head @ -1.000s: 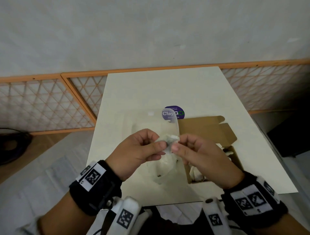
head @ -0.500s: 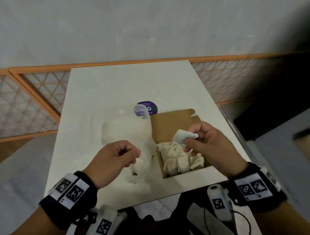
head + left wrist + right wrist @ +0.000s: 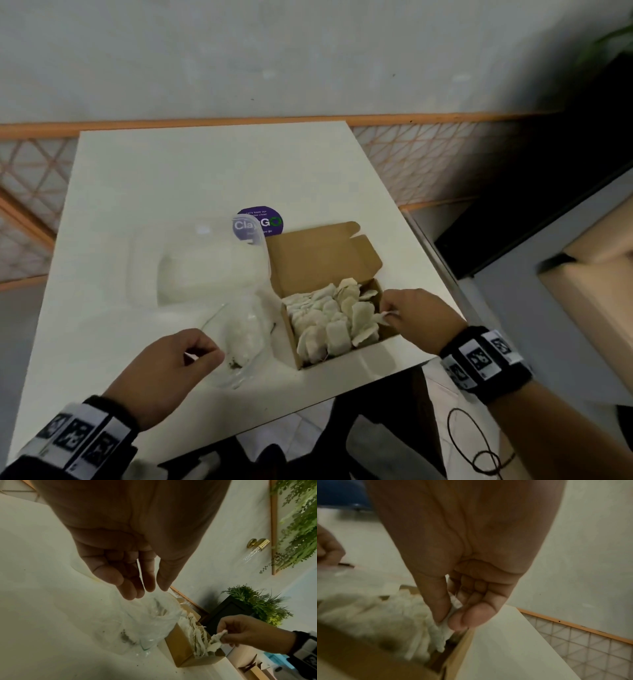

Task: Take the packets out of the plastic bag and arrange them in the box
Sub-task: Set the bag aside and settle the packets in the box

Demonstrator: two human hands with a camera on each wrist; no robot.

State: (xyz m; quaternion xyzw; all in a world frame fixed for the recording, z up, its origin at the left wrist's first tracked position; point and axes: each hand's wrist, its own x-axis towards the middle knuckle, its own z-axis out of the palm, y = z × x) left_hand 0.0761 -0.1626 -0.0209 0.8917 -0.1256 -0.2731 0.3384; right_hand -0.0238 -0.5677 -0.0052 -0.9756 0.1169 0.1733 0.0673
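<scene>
1. The table [image 3: 144, 192] is in front of me; on its near right part sits the box [image 3: 342, 358], its lid [image 3: 318, 260] lying back behind it.
2. The packets [image 3: 329, 318] fill the box.
3. The plastic bag [image 3: 239, 329] lies just left of the box, touching its left wall.
4. A sticker [image 3: 260, 222] lies on the table behind bag and box.
5. My left hand [image 3: 171, 370] is at the bag's near left edge.
6. My right hand [image 3: 418, 318] is over the box's right wall, with one packet [image 3: 217, 637] hanging into the box's right end.
</scene>
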